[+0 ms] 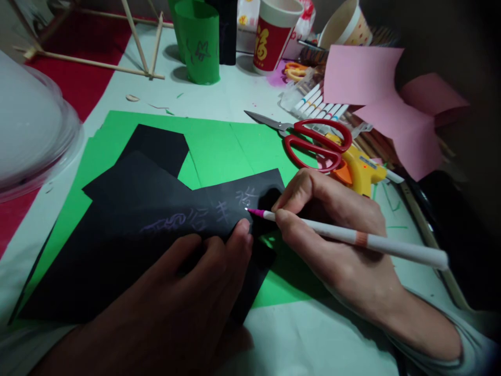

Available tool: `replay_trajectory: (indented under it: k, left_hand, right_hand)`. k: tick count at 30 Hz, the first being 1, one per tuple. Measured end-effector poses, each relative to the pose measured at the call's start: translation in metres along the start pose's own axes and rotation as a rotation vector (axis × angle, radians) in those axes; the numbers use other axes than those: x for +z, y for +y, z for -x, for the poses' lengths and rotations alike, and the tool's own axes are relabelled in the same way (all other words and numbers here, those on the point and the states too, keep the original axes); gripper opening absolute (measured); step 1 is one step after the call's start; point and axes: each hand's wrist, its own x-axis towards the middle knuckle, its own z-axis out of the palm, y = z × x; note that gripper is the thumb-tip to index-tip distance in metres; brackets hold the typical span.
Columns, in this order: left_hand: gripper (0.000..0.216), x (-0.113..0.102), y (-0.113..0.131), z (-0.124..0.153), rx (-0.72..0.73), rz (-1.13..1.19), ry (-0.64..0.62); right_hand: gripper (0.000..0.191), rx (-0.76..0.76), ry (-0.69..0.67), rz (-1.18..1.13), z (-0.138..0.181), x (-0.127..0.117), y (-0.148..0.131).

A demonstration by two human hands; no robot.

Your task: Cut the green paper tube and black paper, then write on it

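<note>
My right hand (332, 235) is closed round a white marker pen (360, 241) whose pink tip touches a black sheet of paper (129, 209). Pale handwritten characters run across that sheet. My left hand (180, 297) lies flat on the black sheet, fingers stretched out, fingertips just below the writing. The black sheet rests on green paper (223, 146), with a second black piece (160, 146) behind it.
Red-handled scissors (313, 141) and a yellow glue gun (360, 167) lie at the right. A pack of markers (317, 104), pink paper (391, 109), a green paper tube (199, 42), a red paper cup (274, 36), a wooden stick frame (136, 47) and a clear dome (27, 130) surround the sheets.
</note>
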Motion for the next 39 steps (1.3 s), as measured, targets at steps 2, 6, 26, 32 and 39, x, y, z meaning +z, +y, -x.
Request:
replay_trajectory:
  k: [2,6,26,32,39]
  left_hand:
    - [0.058,-0.0006,0.0000,-0.0020,0.001,-0.008,0.000]
    - [0.055,-0.0018,0.0004,-0.0069,-0.004,-0.003,0.027]
    - [0.049,-0.0050,-0.0023,-0.0042,0.044,-0.025,-0.005]
    - [0.045,-0.0035,-0.0019,-0.0037,0.037,0.008,0.023]
    - [0.046,-0.0028,-0.0028,-0.0063,0.052,-0.016,0.013]
  right_hand:
    - [0.018,0.007,0.039,-0.014,0.0001,-0.0004,0.0006]
    - [0.019,-0.002,0.083,-0.008,0.0005,-0.0013,0.0022]
    - [0.022,0.020,0.022,-0.091,0.0025,-0.0030,0.0013]
    - [0.019,-0.016,-0.027,-0.052,0.0025,-0.0030,0.0023]
    - [0.016,-0.048,-0.019,0.009,0.0028,-0.0047,0.0030]
